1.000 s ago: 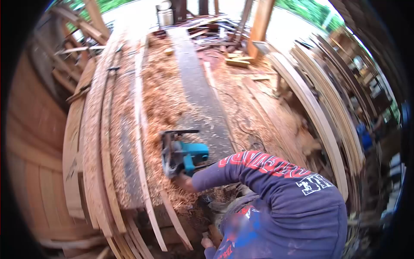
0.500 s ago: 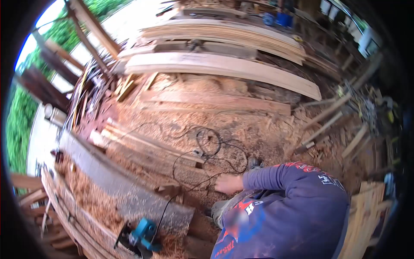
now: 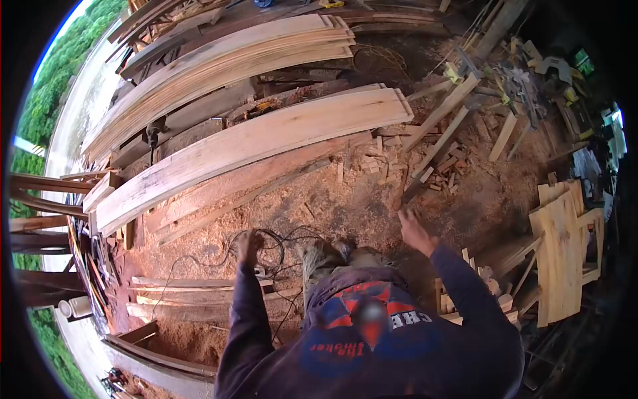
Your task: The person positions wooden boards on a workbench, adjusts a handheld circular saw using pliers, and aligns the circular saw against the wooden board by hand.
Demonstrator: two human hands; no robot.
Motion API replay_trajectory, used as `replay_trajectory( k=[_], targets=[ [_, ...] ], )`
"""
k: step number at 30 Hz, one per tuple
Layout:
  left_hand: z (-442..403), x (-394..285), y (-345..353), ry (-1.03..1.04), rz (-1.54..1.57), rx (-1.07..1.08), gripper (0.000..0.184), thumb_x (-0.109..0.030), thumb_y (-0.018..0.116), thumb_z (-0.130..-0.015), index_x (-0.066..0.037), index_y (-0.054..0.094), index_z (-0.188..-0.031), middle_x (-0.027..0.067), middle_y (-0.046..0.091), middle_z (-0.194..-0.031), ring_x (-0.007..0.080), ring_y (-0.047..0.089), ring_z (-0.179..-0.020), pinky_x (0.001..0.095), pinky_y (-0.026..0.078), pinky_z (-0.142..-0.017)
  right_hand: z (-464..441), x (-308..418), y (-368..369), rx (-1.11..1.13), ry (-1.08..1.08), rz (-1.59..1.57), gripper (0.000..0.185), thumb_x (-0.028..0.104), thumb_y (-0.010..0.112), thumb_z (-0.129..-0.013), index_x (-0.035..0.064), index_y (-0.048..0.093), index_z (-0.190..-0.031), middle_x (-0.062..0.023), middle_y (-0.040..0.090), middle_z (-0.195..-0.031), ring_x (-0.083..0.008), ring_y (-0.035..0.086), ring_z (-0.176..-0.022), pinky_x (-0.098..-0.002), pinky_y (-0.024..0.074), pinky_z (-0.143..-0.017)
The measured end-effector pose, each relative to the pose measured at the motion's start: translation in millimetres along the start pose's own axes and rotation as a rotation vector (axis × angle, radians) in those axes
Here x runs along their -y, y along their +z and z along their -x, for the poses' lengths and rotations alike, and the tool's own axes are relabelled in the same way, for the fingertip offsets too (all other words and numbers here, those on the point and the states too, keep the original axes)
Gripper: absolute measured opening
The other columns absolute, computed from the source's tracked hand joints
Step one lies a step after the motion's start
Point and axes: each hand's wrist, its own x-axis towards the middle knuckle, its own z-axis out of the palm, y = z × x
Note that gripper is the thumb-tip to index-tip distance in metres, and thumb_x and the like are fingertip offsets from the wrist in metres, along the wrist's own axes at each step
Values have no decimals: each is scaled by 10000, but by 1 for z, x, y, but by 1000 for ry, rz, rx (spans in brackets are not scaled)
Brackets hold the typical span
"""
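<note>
My left hand (image 3: 248, 249) is closed, low in front of my left leg. A loose tangle of black cord (image 3: 282, 247) lies right beside it. Whether the fingers grip that cord or something else is hidden. My right hand (image 3: 417, 234) reaches out on the other side with its fingers apart and holds nothing. Beneath it is ground scattered with sawdust, close to the end of a leaning timber (image 3: 407, 191). Both my legs (image 3: 320, 263) show between the hands.
Long planks (image 3: 259, 153) lie across the far side, with a stack of boards (image 3: 219, 80) behind. Offcuts (image 3: 448, 166) and clamps (image 3: 522, 93) sit at upper right. A light wooden panel (image 3: 558, 249) stands at right. Wood strips (image 3: 193, 296) lie at lower left, near a sawdust-filled trough (image 3: 183, 346).
My view and body have swung round. Earlier one hand reached down by the cord; now both arms show, spread apart. The blue-green power tool has left the view.
</note>
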Motion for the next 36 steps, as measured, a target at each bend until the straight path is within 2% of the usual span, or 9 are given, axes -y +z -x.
replay_trajectory(
  k=[2,4,7,11,13,14,15,20,36],
  targets=[
    [-70,-50,0,-12,188,-112,688,-602,647,-897,-52,543,-1296,181,613,-1235,291,603,-1105,439,467,-963,-42,-32,54,-125,-123,145,442,157,504,-963,-32,506,-1362,-276,468,-1392,-428,443,-1306,-511,371,-1102],
    [-119,-98,1,-42,320,-182,949,-651,642,-869,-167,250,-1586,268,274,-1567,381,380,-1398,473,373,-1116,-92,-22,70,-310,-253,218,522,203,549,-964,-8,448,-1431,-259,340,-1520,-448,390,-1362,-516,334,-1139],
    [-177,-128,-1,-74,558,-343,1144,-637,783,-753,-76,213,-1571,306,255,-1548,398,358,-1399,506,400,-1073,-132,60,-36,-419,-301,-7,650,150,658,-855,27,422,-1448,-234,441,-1413,-444,406,-1312,-536,376,-1090],
    [-234,-165,22,-150,597,-574,898,-600,798,-752,-80,502,-1421,224,497,-1413,299,478,-1305,441,436,-970,-238,87,-44,-482,-462,-79,724,152,721,-809,45,414,-1456,-246,376,-1458,-440,372,-1354,-544,329,-1136],
    [-283,-143,15,42,647,-306,788,-567,765,-802,-78,535,-1375,105,639,-1255,268,641,-1092,433,530,-903,-278,104,-75,-431,-453,70,786,174,749,-799,58,376,-1481,-275,304,-1504,-448,319,-1403,-557,296,-1160],
    [-254,-177,36,-7,653,-528,553,-461,779,-833,-119,630,-1240,54,690,-1094,224,683,-937,380,570,-780,-300,104,-83,-390,-456,140,856,210,774,-787,62,331,-1504,-286,240,-1543,-454,278,-1432,-559,276,-1174],
    [-240,-188,42,71,708,-529,727,-426,836,-776,-7,581,-1313,121,618,-1281,240,641,-1083,457,548,-857,-320,99,-78,-376,-502,149,856,210,774,-787,62,331,-1504,-286,240,-1543,-454,278,-1432,-559,276,-1174],
    [-216,-202,47,-46,701,-682,734,-365,874,-753,96,577,-1240,148,683,-1093,281,702,-895,425,603,-760,-390,65,-68,-416,-680,267,807,239,707,-832,59,320,-1517,-268,216,-1583,-481,237,-1455,-575,250,-1183],
    [-148,-245,153,-200,661,-687,534,-275,820,-824,63,626,-1190,134,697,-1099,254,711,-917,414,601,-815,-391,-35,-126,-399,-749,219,550,119,520,-854,60,462,-1398,-266,442,-1467,-505,417,-1357,-629,334,-1121]
  ],
)
